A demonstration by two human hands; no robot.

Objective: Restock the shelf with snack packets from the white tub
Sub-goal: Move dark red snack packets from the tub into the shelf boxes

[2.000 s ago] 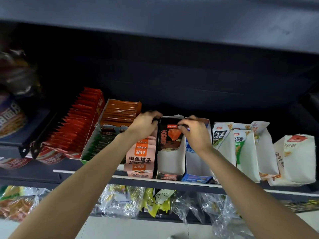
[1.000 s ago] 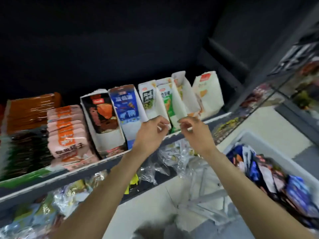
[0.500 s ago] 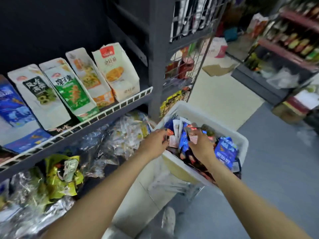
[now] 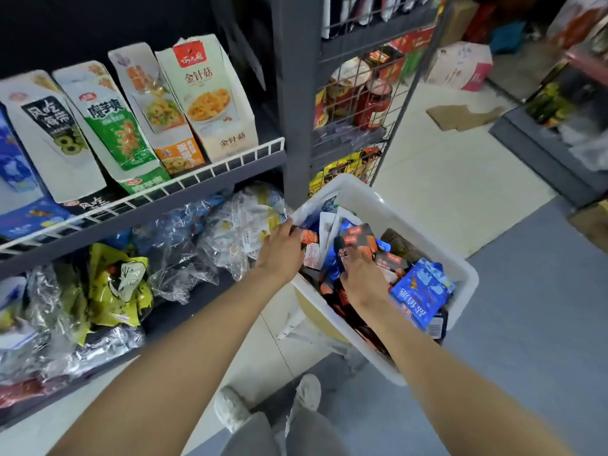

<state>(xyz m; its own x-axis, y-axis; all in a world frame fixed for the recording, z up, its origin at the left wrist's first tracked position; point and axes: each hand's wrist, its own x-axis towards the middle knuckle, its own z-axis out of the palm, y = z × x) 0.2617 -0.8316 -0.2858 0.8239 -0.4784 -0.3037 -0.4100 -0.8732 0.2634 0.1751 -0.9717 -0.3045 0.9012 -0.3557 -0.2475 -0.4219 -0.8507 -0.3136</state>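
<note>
The white tub (image 4: 388,205) stands on the floor at the right, full of small snack packets in black, blue, orange and white. My left hand (image 4: 283,251) reaches over the tub's left rim; its curled fingers dip among orange-and-white packets (image 4: 310,237) and the fingertips are hidden. My right hand (image 4: 362,278) is in the middle of the tub and pinches a black packet with an orange picture (image 4: 357,236) by its lower edge. A large blue packet (image 4: 421,291) lies just right of that hand. The shelf (image 4: 197,174) with upright display boxes is at the upper left.
White display boxes (image 4: 210,103) stand in a row behind the shelf's wire rail. Clear plastic bags of snacks (image 4: 184,245) crowd the lower shelf. A grey post and a wire-mesh rack with red jars (image 4: 375,100) rise behind the tub. My shoes (image 4: 269,403) are below.
My view swung from the shelf's display boxes down and right to the tub. Both hands left the boxes and went into the tub; the right hand now holds a black packet.
</note>
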